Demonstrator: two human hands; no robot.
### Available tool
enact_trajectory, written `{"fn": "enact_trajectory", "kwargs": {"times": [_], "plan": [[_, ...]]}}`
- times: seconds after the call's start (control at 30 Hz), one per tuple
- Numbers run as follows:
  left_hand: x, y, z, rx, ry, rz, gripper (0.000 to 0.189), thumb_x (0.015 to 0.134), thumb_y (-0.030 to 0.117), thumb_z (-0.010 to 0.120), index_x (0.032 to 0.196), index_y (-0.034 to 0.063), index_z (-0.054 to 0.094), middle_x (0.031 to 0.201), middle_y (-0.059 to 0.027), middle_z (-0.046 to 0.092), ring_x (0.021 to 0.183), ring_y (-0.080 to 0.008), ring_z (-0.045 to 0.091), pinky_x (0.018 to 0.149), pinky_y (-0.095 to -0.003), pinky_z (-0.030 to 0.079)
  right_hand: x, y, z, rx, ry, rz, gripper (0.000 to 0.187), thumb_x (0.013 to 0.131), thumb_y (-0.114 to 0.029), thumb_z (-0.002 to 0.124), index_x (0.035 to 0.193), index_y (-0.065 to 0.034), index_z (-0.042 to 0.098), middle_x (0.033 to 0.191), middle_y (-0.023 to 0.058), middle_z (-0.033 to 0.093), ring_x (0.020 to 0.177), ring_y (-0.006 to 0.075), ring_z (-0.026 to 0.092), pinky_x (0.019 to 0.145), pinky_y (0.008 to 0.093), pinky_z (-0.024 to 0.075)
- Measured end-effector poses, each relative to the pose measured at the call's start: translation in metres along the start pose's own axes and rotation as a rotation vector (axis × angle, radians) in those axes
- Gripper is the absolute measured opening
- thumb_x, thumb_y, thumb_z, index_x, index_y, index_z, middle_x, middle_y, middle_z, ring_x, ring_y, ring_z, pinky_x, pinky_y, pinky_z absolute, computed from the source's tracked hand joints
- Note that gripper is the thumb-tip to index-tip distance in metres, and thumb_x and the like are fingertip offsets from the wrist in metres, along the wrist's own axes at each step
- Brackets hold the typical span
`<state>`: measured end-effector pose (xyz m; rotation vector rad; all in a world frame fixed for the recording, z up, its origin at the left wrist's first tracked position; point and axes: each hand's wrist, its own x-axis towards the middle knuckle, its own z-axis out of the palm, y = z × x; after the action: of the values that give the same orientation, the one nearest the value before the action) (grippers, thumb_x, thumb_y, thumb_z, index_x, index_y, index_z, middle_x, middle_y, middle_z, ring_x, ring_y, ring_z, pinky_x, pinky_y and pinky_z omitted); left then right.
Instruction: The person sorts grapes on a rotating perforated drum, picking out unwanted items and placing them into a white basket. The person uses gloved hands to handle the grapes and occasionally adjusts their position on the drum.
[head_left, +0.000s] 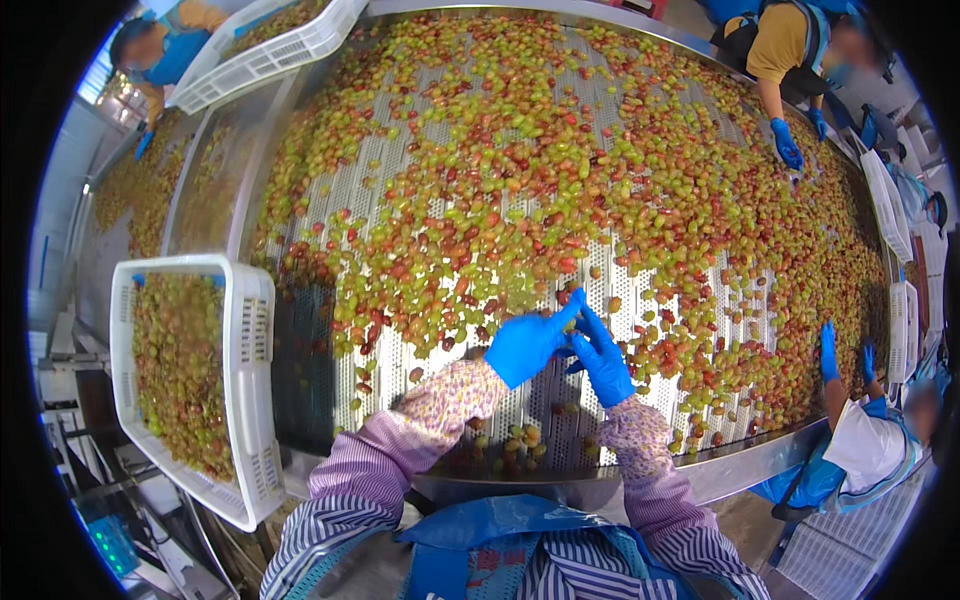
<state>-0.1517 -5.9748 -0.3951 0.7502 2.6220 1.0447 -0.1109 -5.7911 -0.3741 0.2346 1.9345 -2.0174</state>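
Observation:
My left hand (529, 345), in a blue glove, reaches over a perforated slatted conveyor bed (390, 364). Its fingers extend toward those of my right hand (606, 367), gloved in the same blue, and the fingertips meet or overlap. Whether a small thing is pinched between them is hidden by the fingers. Spread around and beyond both hands are many small oval fruits (480, 277), green to dark red. A few fruits (525, 442) lie on the near side of the bed, between my forearms.
A white plastic crate (251, 375) full of fruit stands at left; another crate (274, 64) is at the far left. A metal rim (720, 472) borders the conveyor. Gloved co-workers reach in at far left, far right (787, 142) and near right (829, 352). White crates (904, 330) line the right end.

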Motion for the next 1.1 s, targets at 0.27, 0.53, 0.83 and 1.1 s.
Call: {"fn": "enact_trajectory", "kwargs": {"times": [0.27, 0.53, 0.83, 1.1], "plan": [[-0.078, 0.021, 0.001, -0.894, 0.089, 0.004, 0.06, 0.106, 0.022, 0.047, 0.162, 0.0178, 0.025, 0.109, -0.0083, 0.073, 0.073, -0.0244, 0.066, 0.067, -0.0366, 0.055, -0.05, 0.04, 0.06, 0.762, 0.0, 0.178, 0.042, 0.103, -0.031, 0.06, 0.138, -0.0073, 0.056, 0.104, 0.0009, 0.065, 0.08, 0.009, 0.058, 0.064, 0.0225, 0.0454], [-0.141, -0.015, -0.177, -1.59, 0.549, 0.333, 0.07, 0.103, 0.031, 0.051, 0.162, 0.0132, 0.018, 0.142, -0.014, 0.052, 0.086, -0.0192, 0.056, 0.075, -0.036, 0.048, 0.033, -0.005, 0.04, -0.268, -0.31, -0.003, 0.041, 0.099, -0.015, 0.065, 0.139, -0.0088, 0.061, 0.126, 0.0042, 0.066, 0.115, 0.0179, 0.063, 0.093, 0.0342, 0.0536], [-0.19, -0.114, -0.236, -1.359, 0.825, 0.47, 0.086, 0.1, 0.052, 0.054, 0.162, 0.0073, 0.015, 0.165, -0.0165, 0.026, 0.147, -0.0403, 0.035, 0.116, -0.057, 0.034, 0.194, 0.002, 0.161, -1.348, -0.071, -0.711, 0.055, 0.096, -0.037, 0.064, 0.148, -0.0257, 0.05, 0.157, 0.0045, 0.043, 0.142, 0.0362, 0.04, 0.112, 0.0595, 0.0353], [-0.099, -0.135, -0.05, 0.492, 0.216, -0.206, 0.078, 0.09, 0.046, 0.066, 0.158, 0.0211, 0.035, 0.163, -0.0114, 0.03, 0.151, -0.0371, 0.024, 0.119, -0.0622, 0.019, 0.145, 0.042, 0.139, -1.518, -0.012, -0.634, 0.057, 0.097, -0.035, 0.061, 0.151, -0.0259, 0.045, 0.161, 0.0044, 0.037, 0.145, 0.0377, 0.035, 0.114, 0.0598, 0.0306]]}}
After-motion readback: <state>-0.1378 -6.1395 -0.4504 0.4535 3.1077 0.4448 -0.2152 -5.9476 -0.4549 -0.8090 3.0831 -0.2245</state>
